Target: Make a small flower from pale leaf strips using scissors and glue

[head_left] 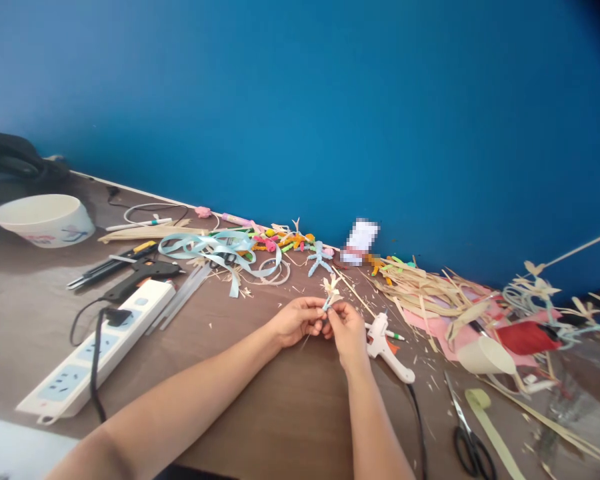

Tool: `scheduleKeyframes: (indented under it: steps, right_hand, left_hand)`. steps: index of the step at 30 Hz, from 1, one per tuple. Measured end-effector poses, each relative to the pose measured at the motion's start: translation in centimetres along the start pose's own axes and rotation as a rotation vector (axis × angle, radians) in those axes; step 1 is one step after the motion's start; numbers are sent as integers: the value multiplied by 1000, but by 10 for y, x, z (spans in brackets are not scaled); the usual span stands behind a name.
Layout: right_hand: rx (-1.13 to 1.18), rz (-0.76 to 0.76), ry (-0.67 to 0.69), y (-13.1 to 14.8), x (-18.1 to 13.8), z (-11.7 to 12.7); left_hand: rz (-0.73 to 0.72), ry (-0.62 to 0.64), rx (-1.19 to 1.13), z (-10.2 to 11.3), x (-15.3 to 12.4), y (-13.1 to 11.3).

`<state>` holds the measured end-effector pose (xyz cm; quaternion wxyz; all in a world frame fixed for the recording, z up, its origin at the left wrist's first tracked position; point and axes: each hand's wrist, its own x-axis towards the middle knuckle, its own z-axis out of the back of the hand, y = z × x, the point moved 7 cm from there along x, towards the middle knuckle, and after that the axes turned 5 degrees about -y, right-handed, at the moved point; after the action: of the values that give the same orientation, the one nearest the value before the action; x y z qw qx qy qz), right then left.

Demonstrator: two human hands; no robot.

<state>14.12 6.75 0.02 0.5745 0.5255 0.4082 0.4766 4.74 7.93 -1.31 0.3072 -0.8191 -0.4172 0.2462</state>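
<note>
A small pale flower (332, 288), which looks made of dried husk strips, stands upright between my two hands. Its petals point away from me, and a bit of light blue wrapping shows at its base. My left hand (297, 320) pinches the base from the left with thumb and fingers. From the right, my right hand (349, 328) closes on the same spot, its fingertips touching or almost touching the left ones. The fingertips hide most of the stem. Just right of my right hand lies a white glue gun (387, 350) with an orange trigger.
A white power strip (100, 350), black glue gun (143, 277) and white bowl (45, 220) are at left. Light blue ribbon (215, 247) lies toward the blue wall (300, 120). Dried strips (415, 293), black-handled scissors (467, 433) and a green ribbon roll (490, 420) are at right.
</note>
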Motion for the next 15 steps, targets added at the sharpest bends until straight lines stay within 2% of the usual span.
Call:
scheduleKeyframes:
  steps: [8,15]
  right_hand:
    - [-53,89,-42,4,1,3]
    - [42,61,-28,4,0,0]
  left_hand:
    - [-33,-95,-188,-2,-1,0]
    - [-86,-85,-119,-2,-2,-6]
